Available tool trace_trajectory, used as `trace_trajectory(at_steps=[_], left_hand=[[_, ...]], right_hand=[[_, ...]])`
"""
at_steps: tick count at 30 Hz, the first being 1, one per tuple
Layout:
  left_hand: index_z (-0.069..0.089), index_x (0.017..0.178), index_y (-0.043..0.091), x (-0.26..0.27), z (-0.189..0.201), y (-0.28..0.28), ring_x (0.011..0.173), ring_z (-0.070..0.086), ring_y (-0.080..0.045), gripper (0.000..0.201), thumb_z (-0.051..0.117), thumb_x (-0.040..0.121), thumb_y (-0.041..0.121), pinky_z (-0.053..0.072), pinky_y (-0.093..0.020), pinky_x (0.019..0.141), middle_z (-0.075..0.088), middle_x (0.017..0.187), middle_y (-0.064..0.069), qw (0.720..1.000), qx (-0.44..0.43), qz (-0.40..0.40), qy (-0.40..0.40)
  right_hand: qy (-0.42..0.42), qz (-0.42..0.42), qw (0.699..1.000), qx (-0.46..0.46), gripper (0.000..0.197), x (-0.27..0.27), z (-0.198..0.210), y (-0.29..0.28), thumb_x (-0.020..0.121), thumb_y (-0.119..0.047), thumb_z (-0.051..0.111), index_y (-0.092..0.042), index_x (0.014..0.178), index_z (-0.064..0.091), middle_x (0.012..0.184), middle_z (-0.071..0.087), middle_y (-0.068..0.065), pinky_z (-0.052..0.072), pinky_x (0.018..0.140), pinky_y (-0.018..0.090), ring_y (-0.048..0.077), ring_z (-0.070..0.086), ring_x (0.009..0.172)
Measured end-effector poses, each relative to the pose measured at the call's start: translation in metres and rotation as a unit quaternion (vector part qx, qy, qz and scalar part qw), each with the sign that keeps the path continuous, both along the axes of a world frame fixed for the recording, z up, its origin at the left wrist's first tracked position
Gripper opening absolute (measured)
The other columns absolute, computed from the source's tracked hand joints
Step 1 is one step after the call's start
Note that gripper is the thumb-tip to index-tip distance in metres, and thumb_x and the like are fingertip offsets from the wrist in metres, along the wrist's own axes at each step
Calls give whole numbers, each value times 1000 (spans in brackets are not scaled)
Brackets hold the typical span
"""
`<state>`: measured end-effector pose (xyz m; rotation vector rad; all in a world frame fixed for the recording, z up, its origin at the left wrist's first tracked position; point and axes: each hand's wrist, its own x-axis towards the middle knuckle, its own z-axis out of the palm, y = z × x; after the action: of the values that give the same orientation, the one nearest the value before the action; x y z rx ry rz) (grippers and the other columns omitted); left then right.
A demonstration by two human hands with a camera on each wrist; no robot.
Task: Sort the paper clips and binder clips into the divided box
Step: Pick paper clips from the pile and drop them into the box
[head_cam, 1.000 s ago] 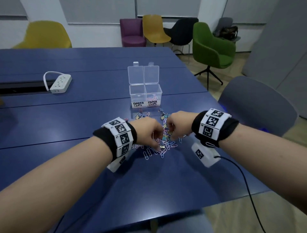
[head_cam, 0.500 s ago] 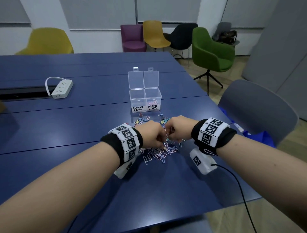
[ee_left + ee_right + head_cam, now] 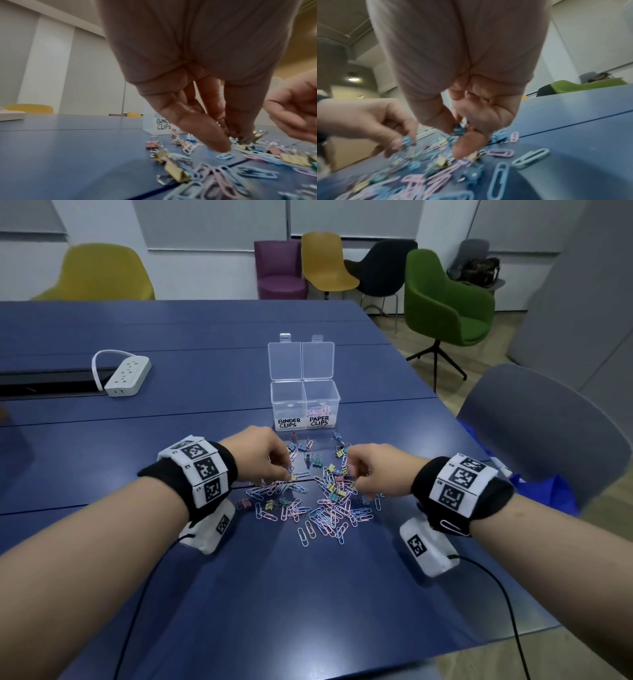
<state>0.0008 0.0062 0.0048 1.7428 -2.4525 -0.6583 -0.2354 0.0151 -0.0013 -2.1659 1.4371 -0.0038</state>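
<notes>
A heap of pastel paper clips and small binder clips [image 3: 318, 503] lies on the blue table [image 3: 171, 559], just in front of the clear divided box [image 3: 305, 405]. Its lids stand open. The left cell is marked BINDER CLIPS, and the right cell, marked PAPER CLIPS, holds a few paper clips. My left hand [image 3: 289, 474] reaches down at the heap's left edge, fingers curled, and pinches a blue binder clip [image 3: 407, 140]. My right hand [image 3: 460, 135] hovers over the heap's right side and pinches another blue binder clip [image 3: 458, 129] between thumb and finger.
A white power strip [image 3: 127, 376] lies at the far left beside a dark cable slot. A grey chair [image 3: 548, 433] and a blue bag [image 3: 544, 491] stand off the table's right edge. A black cable [image 3: 507, 594] trails from my right wrist.
Both hands were pressed close together over the middle of the heap. They have drawn apart, the left toward the heap's left edge, the right to its right side.
</notes>
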Motion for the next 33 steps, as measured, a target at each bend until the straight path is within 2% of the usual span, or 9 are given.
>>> trace_trajectory(at_steps=[2, 6, 10, 14, 20, 25, 28, 30, 33], left_hand=[[70, 73, 23, 9, 0, -4, 55, 64, -7, 10, 74, 78, 30, 52, -19, 57, 68, 61, 8, 1000, 7, 23, 11], [67, 67, 22, 33, 0, -11, 48, 63, -6, 14, 72, 79, 24, 53, -20, 56, 68, 57, 5, 997, -1, 70, -11], [65, 66, 22, 53, -2, -13, 39, 53, 5, 16, 71, 79, 29, 45, -19, 55, 64, 52, 8, 993, -9, 106, -59], [68, 71, 20, 56, -7, -12, 49, 53, 1, 14, 73, 79, 31, 43, -20, 57, 61, 54, 10, 991, 3, 118, -64], [70, 72, 16, 58, -11, -14, 53, 66, -11, 16, 74, 79, 30, 58, -25, 63, 71, 60, 0, 986, 46, 156, -27], [73, 85, 13, 56, -3, -17, 75, 72, -20, 12, 70, 80, 24, 60, -34, 74, 76, 78, -4, 986, 45, 151, -61], [73, 94, 15, 46, 2, -15, 85, 64, -19, 18, 69, 80, 26, 52, -28, 77, 70, 88, 0, 988, -18, 122, -97], [71, 97, 16, 36, 6, -10, 80, 60, -16, 18, 67, 82, 27, 47, -25, 73, 67, 86, 2, 992, -39, 92, -81], [69, 97, 19, 20, 11, 2, 70, 63, -14, 18, 69, 82, 28, 53, -28, 72, 66, 80, 6, 999, -27, 36, -30]], right_hand=[[34, 39, 999, 1, 16, 9, -5, 2, 83, -10, 54, -20, 95, 53, 72, 58, -4, 58, 68, 36, 25, 66, 67], [101, 96, 989, -41, 31, 23, -10, 2, 86, -15, 61, -18, 116, 54, 79, 49, -5, 46, 73, 32, 22, 52, 81], [115, 119, 985, -52, 16, 31, -10, 2, 86, -12, 57, -15, 101, 58, 94, 61, 7, 48, 75, 35, 28, 58, 89], [133, 134, 980, -60, 16, 36, -4, -3, 84, -3, 47, -18, 79, 50, 83, 60, 7, 46, 68, 32, 26, 57, 80], [80, 79, 991, -78, 11, 50, 6, -15, 87, -7, 51, -15, 80, 54, 83, 58, 2, 43, 70, 27, 20, 53, 78], [4, -47, 998, -50, 10, 61, 6, -39, 92, -12, 55, -11, 84, 60, 88, 70, 9, 58, 73, 31, 18, 63, 64], [-31, -101, 994, -24, 14, 65, 4, -51, 96, -19, 51, -10, 90, 59, 80, 69, 8, 56, 58, 29, 11, 63, 48], [-44, -116, 992, -15, 14, 65, 7, -54, 97, -19, 48, -11, 93, 58, 71, 63, 5, 54, 50, 27, 8, 61, 41], [-16, -88, 995, -36, 13, 61, 14, -52, 96, -13, 48, -8, 96, 60, 69, 60, 2, 54, 58, 27, 15, 64, 54]])
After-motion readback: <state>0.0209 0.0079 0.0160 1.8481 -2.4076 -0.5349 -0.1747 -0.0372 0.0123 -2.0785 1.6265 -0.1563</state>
